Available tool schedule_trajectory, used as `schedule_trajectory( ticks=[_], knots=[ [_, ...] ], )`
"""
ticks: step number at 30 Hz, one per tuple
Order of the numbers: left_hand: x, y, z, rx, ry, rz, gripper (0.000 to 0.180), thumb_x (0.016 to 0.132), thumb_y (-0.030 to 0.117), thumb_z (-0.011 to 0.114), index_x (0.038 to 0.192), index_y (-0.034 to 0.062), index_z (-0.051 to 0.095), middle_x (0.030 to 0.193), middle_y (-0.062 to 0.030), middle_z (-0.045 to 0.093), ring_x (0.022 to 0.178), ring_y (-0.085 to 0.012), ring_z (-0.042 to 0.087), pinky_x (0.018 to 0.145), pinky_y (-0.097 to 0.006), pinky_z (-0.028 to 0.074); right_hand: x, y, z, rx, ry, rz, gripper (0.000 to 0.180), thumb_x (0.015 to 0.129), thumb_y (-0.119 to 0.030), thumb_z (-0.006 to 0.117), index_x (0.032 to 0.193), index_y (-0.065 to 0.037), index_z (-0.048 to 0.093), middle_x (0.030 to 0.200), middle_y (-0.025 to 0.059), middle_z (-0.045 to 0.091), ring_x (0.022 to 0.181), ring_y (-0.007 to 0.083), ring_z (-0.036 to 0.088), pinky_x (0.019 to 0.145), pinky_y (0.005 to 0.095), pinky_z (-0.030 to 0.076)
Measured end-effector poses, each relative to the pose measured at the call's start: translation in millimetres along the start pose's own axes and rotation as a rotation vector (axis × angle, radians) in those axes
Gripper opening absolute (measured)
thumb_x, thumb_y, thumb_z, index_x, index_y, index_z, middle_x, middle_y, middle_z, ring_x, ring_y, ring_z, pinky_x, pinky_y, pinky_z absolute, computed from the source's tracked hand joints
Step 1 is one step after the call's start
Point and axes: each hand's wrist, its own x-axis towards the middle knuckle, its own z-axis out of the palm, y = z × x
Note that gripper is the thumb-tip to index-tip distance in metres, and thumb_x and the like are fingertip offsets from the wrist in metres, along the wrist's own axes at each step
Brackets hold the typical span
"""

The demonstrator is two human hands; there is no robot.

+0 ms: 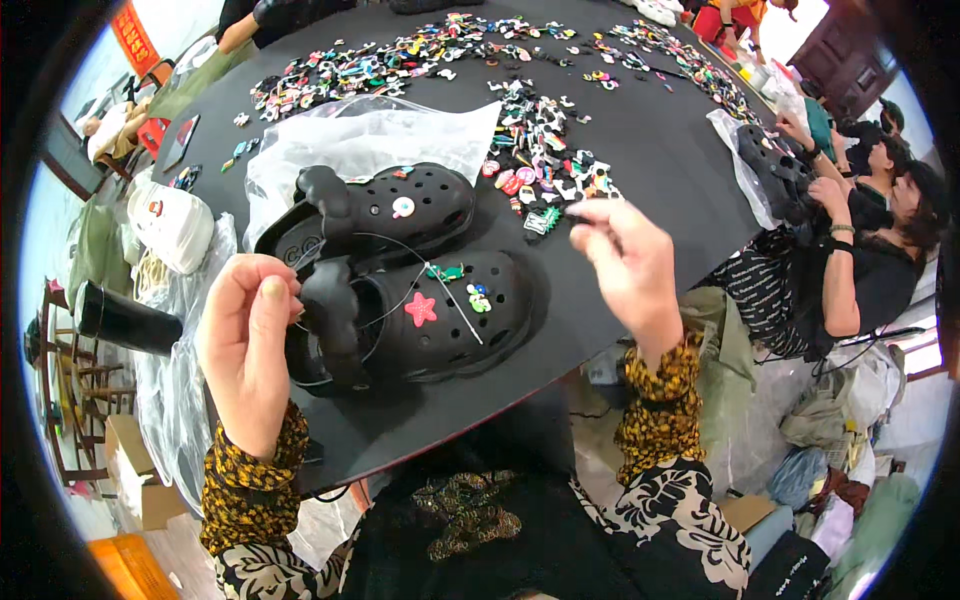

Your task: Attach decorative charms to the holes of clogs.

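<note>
My left hand (pixel 245 345) pinches one end of a thin cord (pixel 400 290), my right hand (pixel 625 265) pinches the other — it runs slack over two black clogs (pixel 420 300) near the table's (pixel 660 160) front edge. Pull unevenly and I think the cord slips free or snags a charm (pixel 421 310). Loose charms (pixel 540 165) litter the dark tabletop; people work at the right edge amid bags.

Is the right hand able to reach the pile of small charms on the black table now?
Probably yes. The right hand hovers right beside the charm pile, fingers pinching a thin thread, and nothing lies between them on the black table.
</note>
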Motion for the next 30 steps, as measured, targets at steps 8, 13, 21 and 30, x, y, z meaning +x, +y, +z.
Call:
schedule_trajectory(
  ticks=[8, 13, 21, 30],
  knots=[
    [2.9, -23.0, 0.6, -0.058, 0.007, -0.175, 0.017, 0.098, 0.017, 0.049, 0.091, 0.0026, 0.054, 0.078, 0.0029, 0.051, 0.069, -0.0041, 0.044, 0.062, -0.019, 0.038, -39.1, -56.3, 23.6, 0.271, -0.463, -0.312, 0.019, 0.078, -0.002, 0.068, 0.096, -0.003, 0.062, 0.099, 0.0129, 0.059, 0.085, 0.028, 0.061, 0.073, 0.0361, 0.051],
    [6.5, -35.0, -1.7, -0.214, -0.047, -0.436, 0.024, 0.1, 0.024, 0.048, 0.089, 0.0038, 0.055, 0.076, 0.0047, 0.049, 0.068, -0.0034, 0.042, 0.06, -0.019, 0.035, -39.4, -53.4, 31.8, 0.009, -0.423, -0.357, 0.024, 0.073, -0.001, 0.071, 0.095, -0.004, 0.062, 0.107, 0.0126, 0.055, 0.091, 0.0287, 0.059, 0.076, 0.0362, 0.051],
    [2.0, -36.5, -3.7, -0.143, -0.207, -0.282, 0.027, 0.1, 0.025, 0.046, 0.086, 0.0021, 0.054, 0.07, 0.0065, 0.044, 0.061, -0.0028, 0.035, 0.053, -0.02, 0.03, -19.2, -43.2, 34.5, -0.26, -0.245, -0.405, 0.02, 0.077, -0.003, 0.065, 0.096, -0.001, 0.059, 0.099, 0.0137, 0.055, 0.092, 0.0304, 0.055, 0.082, 0.0378, 0.047],
    [2.1, -32.4, -4.6, -0.36, -0.513, -0.455, 0.06, 0.084, 0.05, 0.064, 0.113, -0.0016, 0.055, 0.092, -0.0045, 0.063, 0.084, -0.0114, 0.058, 0.078, -0.023, 0.044, -34.9, -40.7, 42.4, -0.238, -0.097, -0.388, 0.028, 0.074, -0.001, 0.069, 0.102, -0.002, 0.062, 0.094, 0.0107, 0.058, 0.088, 0.0285, 0.056, 0.079, 0.0384, 0.046]
  ],
)
